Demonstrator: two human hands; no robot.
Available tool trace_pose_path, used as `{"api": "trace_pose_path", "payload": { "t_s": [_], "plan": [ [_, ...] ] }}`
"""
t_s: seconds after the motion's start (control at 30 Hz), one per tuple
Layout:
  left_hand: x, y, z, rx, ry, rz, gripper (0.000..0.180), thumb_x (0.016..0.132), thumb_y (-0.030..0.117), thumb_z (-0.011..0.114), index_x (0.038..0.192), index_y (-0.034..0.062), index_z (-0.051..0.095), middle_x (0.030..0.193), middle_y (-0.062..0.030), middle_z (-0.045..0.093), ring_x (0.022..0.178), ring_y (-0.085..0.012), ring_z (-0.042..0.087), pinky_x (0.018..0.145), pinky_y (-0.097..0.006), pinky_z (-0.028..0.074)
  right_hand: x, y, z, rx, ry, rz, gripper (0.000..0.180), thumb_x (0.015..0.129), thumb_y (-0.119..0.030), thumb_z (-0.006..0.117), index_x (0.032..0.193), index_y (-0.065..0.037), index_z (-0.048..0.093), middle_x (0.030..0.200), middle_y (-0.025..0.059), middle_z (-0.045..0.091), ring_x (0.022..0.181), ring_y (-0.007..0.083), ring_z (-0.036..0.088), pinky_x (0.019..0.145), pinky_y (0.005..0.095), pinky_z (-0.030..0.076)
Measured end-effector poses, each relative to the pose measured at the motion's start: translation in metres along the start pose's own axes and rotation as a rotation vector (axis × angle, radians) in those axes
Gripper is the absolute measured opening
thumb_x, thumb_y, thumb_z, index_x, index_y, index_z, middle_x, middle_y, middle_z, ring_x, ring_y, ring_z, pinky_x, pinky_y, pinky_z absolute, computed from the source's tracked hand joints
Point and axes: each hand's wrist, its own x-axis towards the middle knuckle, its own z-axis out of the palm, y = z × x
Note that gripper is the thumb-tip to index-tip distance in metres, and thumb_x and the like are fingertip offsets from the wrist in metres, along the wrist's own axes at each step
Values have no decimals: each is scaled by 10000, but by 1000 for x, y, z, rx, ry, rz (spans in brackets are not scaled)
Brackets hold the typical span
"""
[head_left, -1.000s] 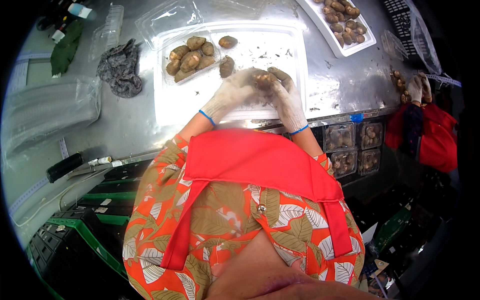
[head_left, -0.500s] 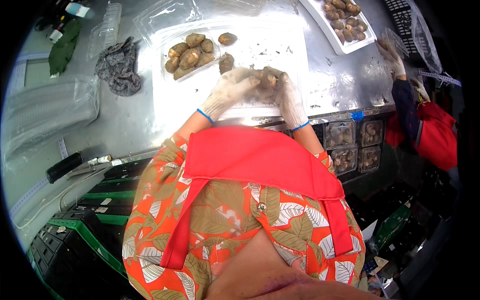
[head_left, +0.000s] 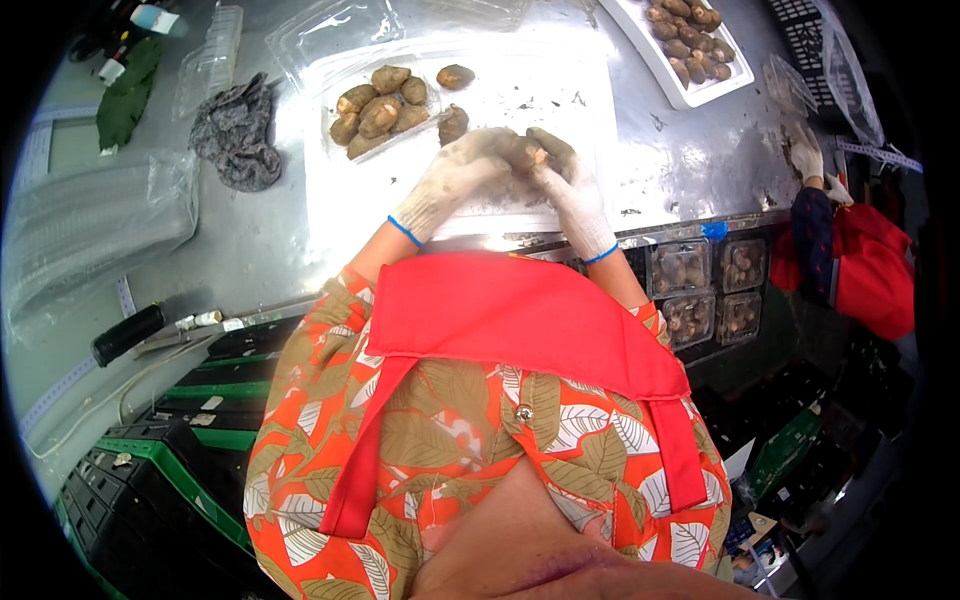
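Note:
Both my hands wear pale knitted gloves with blue cuff edges and meet above the white tray (head_left: 350, 205). In my left hand (head_left: 458, 170) is a brown taro (head_left: 523, 153), its pinkish cut end turned toward the right hand. My right hand (head_left: 574, 195) closes round another taro (head_left: 549, 142), partly covered by the fingers. Just left of them, a clear plastic punnet (head_left: 385, 145) holds several taros (head_left: 379, 117). Two loose taros lie on the tray: one (head_left: 455, 77) farther off, one (head_left: 453, 124) beside my left fingers.
A grey rag (head_left: 238, 135) and stacked clear lids (head_left: 110, 225) lie left on the metal table (head_left: 270, 235). A white box (head_left: 685, 98) of taros stands far right. A co-worker's gloved hand (head_left: 805, 155) rests near the right edge. Filled punnets (head_left: 683, 268) sit in a crate below.
My hands have turned the taros between them, and two separate taros now show. The co-worker's hand has drawn nearer along the table's right side.

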Motion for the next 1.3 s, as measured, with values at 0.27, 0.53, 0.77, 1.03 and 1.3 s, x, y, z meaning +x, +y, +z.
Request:
{"api": "trace_pose_path", "payload": {
  "t_s": [0.27, 0.53, 0.77, 1.03, 1.3],
  "plan": [
    [7, 12, 2, 361, 9, -205, 367, 895, 162, 648, 1202, -38, 634, 961, -73, 675, 792, -148, 640, 714, -269, 529, -6, 0, 3, -400, -101, -98, 539, 961, -202, 650, 1445, -8, 517, 1305, 155, 633, 1161, 188, 611, 1000, 319, 501],
    [4, -11, -8, 72, 55, -112, 349, 904, 93, 572, 1218, -45, 637, 967, -74, 679, 788, -142, 627, 719, -260, 519, 1, -6, 3, -11, -37, 23, 585, 970, -249, 651, 1464, 12, 480, 1319, 180, 606, 1150, 198, 618, 944, 302, 532],
    [-1, -7, -6, 155, 109, -117, 432, 898, 100, 543, 1298, -51, 601, 1057, -113, 677, 964, -155, 630, 855, -280, 525, 1, -2, 0, 443, -106, 158, 570, 1039, -311, 561, 1474, 30, 422, 1265, 186, 627, 1110, 273, 667, 833, 425, 630],
    [1, -7, 1, 229, 108, 13, 585, 858, 108, 588, 1419, -37, 504, 1217, -158, 642, 1082, -207, 643, 924, -342, 551, 10, 25, -23, 620, -179, 237, 535, 1065, -399, 498, 1380, 33, 508, 1214, 224, 653, 976, 311, 709, 805, 437, 630],
    [-6, 0, 6, 308, 42, 137, 566, 884, 118, 621, 1436, 31, 530, 1328, -143, 628, 1188, -237, 604, 1011, -358, 508, 8, 11, 4, 492, -9, 289, 482, 1075, -390, 476, 1268, 45, 554, 1124, 235, 669, 913, 303, 721, 764, 408, 623]
  ]
}}
